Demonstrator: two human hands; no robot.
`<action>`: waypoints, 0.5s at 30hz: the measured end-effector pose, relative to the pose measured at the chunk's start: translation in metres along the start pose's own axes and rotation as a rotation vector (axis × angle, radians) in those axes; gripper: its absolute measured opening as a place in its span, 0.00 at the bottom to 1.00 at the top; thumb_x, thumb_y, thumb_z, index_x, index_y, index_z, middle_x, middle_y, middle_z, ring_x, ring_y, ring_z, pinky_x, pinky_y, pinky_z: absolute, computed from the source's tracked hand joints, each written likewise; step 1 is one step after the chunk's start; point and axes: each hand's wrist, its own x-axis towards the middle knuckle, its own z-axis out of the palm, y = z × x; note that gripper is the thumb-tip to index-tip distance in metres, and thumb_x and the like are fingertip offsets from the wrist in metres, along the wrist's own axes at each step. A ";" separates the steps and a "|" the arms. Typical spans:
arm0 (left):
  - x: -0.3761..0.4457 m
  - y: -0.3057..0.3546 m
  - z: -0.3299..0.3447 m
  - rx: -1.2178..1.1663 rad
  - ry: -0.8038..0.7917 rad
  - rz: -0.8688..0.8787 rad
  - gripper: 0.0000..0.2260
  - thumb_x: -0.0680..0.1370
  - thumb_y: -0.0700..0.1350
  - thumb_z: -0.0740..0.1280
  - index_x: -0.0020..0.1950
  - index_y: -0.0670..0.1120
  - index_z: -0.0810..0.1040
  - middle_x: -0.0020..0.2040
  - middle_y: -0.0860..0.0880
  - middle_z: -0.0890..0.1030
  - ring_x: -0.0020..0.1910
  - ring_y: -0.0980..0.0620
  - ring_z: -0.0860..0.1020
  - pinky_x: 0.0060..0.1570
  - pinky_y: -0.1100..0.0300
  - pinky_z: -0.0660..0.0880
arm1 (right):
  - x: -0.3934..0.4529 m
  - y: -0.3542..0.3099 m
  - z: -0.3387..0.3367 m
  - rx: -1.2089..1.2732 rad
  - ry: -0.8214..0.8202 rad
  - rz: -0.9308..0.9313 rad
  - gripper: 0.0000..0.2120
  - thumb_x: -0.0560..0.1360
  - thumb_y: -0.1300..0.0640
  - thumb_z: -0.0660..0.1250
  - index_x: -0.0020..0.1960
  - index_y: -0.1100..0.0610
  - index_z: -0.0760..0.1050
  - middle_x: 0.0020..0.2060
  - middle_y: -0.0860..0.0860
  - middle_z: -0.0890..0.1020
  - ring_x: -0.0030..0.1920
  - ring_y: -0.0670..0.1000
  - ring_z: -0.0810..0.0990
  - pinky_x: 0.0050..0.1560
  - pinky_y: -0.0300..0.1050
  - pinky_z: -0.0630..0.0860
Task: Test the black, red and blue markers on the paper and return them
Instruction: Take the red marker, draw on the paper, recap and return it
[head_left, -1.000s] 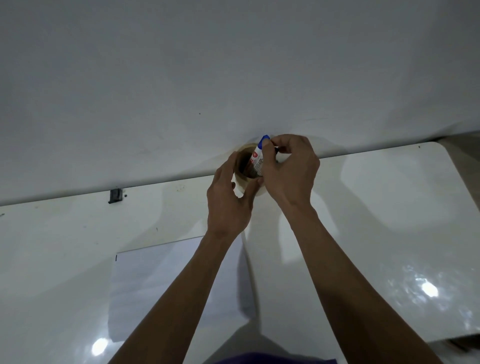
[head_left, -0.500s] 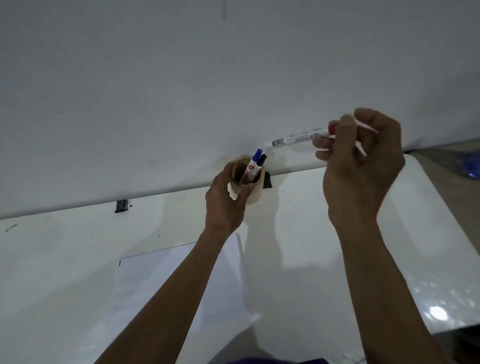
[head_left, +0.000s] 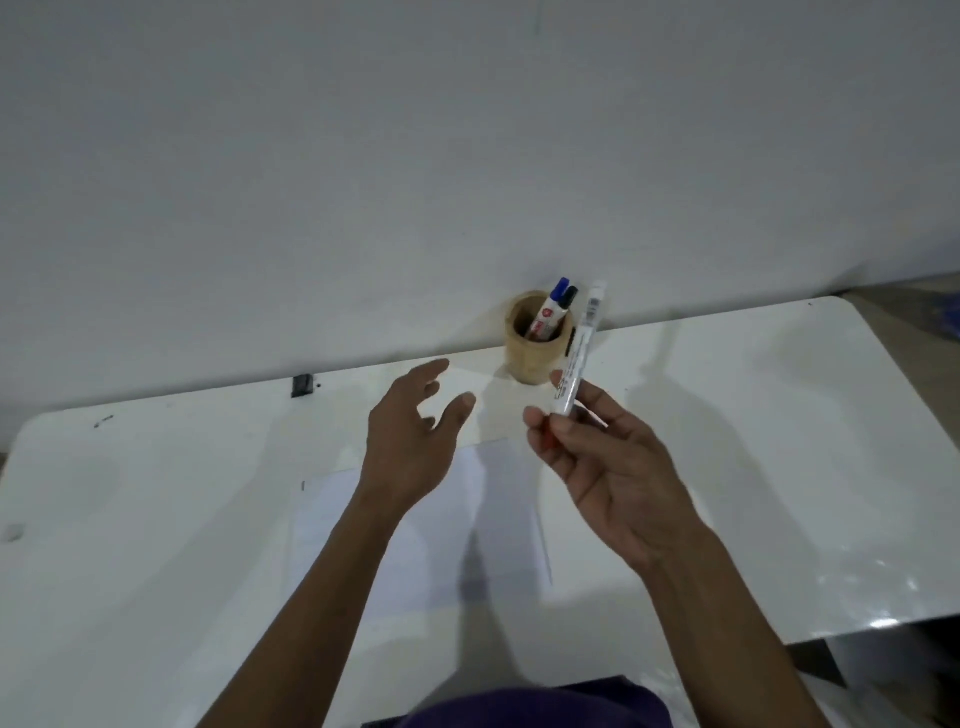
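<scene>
My right hand pinches a white-barrelled marker near its red cap end, with the barrel pointing up and away toward the wall. My left hand hovers open above the table, fingers spread, holding nothing. A round wooden holder stands against the wall with the blue-capped marker and the black-capped marker leaning in it. A white sheet of paper lies flat on the table under my forearms.
The glossy white table runs along a plain white wall. A small black clip sits at the table's back edge on the left. The table's right corner drops off to the floor.
My left hand has let go of the holder and drawn back, open. My right hand has brought the red marker down and toward me, swinging it from level to nearly upright.
</scene>
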 end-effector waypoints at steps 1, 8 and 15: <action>-0.013 -0.005 -0.013 0.009 0.006 0.006 0.20 0.78 0.50 0.71 0.69 0.54 0.74 0.67 0.55 0.78 0.59 0.64 0.75 0.48 0.74 0.73 | -0.001 0.012 0.006 -0.017 0.000 0.001 0.13 0.70 0.69 0.68 0.54 0.63 0.79 0.40 0.57 0.85 0.44 0.56 0.88 0.50 0.46 0.85; -0.093 -0.045 -0.083 -0.018 0.059 0.102 0.20 0.75 0.46 0.75 0.66 0.54 0.77 0.57 0.59 0.83 0.57 0.62 0.81 0.52 0.68 0.80 | -0.012 0.094 0.045 -0.595 0.100 -0.156 0.08 0.73 0.65 0.76 0.49 0.59 0.79 0.42 0.53 0.85 0.45 0.49 0.85 0.51 0.47 0.79; -0.127 -0.078 -0.121 -0.069 0.162 0.171 0.09 0.73 0.49 0.73 0.53 0.51 0.85 0.46 0.66 0.83 0.46 0.65 0.82 0.47 0.75 0.74 | -0.039 0.164 0.071 -0.680 0.107 -0.050 0.05 0.76 0.54 0.74 0.46 0.55 0.82 0.42 0.52 0.88 0.46 0.52 0.86 0.49 0.48 0.80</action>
